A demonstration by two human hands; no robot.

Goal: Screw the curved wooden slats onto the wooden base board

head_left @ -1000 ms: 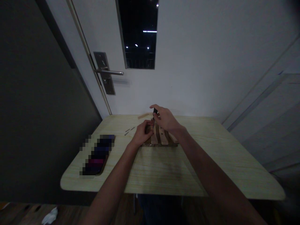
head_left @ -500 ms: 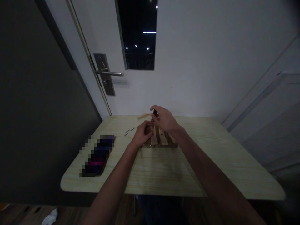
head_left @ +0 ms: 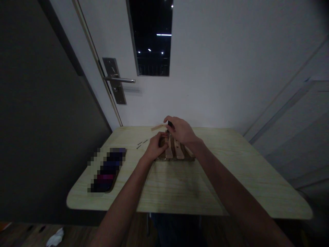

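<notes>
The right hand [head_left: 181, 131] pinches a small dark tool [head_left: 170, 124] upright over the far end of a slatted wooden piece [head_left: 174, 151] lying mid-table [head_left: 231, 171]. The left hand [head_left: 155, 146] is closed lightly on the piece's left edge, its fingertips right beside the tool's tip. What they hold there is too small to see.

The risk, as I judge it, lies in that closeness: if the tool slips or tips off its mark, it may land on the left fingertips. The piece also rests loose on a smooth top, so a sideways push could make it skid toward the wall. The dim light makes aiming harder.

The piece is pale raw wood — flat narrow slats set parallel across darker cross-bars, with gaps between them. A loose slat [head_left: 158, 127] lies just beyond the piece, near the table's far edge. A few thin dark metal pins [head_left: 142, 143], nails or screws, lie left of the piece. Farther left sits a dark oblong thing [head_left: 108, 169], blurred. The table is light wood-grain laminate with rounded corners.
</notes>
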